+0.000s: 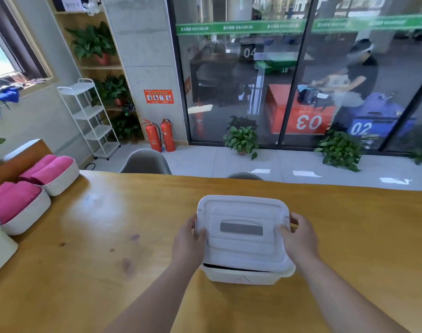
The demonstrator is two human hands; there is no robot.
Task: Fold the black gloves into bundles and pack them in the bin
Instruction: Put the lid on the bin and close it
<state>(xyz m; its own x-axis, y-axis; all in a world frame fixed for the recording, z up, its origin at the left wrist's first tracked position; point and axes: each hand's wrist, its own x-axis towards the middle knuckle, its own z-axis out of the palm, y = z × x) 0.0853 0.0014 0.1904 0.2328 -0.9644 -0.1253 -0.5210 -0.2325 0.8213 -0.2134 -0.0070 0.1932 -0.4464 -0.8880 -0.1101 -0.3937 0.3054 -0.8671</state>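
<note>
The left hand (188,241) grips the left edge of the white lid (241,246), thumb on top and fingers curled under. The right hand (301,239) grips the right edge the same way. So both hands hold the lid, and nothing else.

The lid sits over the white bin (241,277), but not flat. Its near edge is lifted, and a thin dark gap (231,267) shows under it. That dark bit may be the black gloves inside the bin, but I cannot tell for sure. No gloves lie out on the table (133,236).

The bin stands on the wooden table, right in front of the person. Far off to the left are white baskets (29,219) with pink cloths (10,200).

What could go wrong? I think the lid could go on crooked if one hand pushes harder. A glove could get pinched under the rim. The light bin could also slide on the smooth table.
</note>
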